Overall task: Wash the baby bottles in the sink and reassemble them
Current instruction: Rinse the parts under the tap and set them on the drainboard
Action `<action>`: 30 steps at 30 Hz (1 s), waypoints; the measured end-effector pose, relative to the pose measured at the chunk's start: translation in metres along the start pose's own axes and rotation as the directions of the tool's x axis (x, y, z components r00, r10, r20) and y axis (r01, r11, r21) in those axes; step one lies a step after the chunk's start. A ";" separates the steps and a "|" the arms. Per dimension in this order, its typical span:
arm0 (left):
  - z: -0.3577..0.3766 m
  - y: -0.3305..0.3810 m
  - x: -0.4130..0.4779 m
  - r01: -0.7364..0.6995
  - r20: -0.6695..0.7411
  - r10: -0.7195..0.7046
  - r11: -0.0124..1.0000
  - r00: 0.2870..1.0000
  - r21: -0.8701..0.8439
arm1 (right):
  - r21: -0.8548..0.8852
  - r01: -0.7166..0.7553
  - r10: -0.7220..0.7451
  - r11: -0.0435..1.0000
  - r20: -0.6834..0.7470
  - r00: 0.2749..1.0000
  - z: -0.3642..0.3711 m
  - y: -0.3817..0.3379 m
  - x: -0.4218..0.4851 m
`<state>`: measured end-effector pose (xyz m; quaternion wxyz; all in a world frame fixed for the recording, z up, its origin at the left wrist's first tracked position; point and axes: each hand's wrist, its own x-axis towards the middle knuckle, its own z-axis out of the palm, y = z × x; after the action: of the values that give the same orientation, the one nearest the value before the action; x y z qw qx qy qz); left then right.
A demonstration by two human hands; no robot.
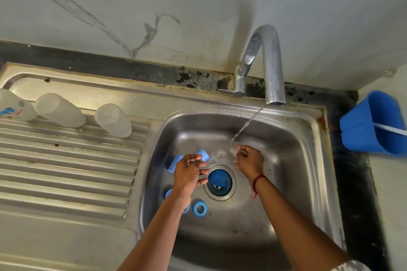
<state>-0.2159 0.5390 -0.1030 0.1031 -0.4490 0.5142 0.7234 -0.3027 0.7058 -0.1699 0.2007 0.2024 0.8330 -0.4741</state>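
Though bottle [15, 105] print blurs, right grip [250, 160] pinches a clear piece [234, 151], left grip [189, 171] loose.

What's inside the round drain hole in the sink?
A blue piece sits in the drain. It covers most of the hole, so whatever lies beneath it is hidden.

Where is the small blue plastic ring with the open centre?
In the head view, the small blue plastic ring lies flat on the steel sink floor, nearer the person than the round drain, beside the left forearm.
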 end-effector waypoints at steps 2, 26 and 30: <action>0.004 0.002 -0.004 -0.005 0.013 0.006 1.000 1.000 -0.008 | 0.157 -0.054 0.045 0.986 0.059 0.997 -0.005 -0.005 -0.010; 0.056 0.039 0.021 -0.614 0.292 0.548 0.615 0.784 0.494 | 0.390 0.058 -0.245 0.919 0.449 0.859 -0.055 -0.084 -0.034; 0.064 0.041 0.015 -0.559 0.252 0.499 0.731 0.829 0.391 | 0.301 0.249 -0.337 0.921 0.289 0.896 -0.049 -0.086 -0.037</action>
<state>-0.2846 0.5688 -0.0835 0.0264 -0.1995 0.7655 0.6111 -0.3242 0.7031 -0.0670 0.2374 0.0143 0.7391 -0.6302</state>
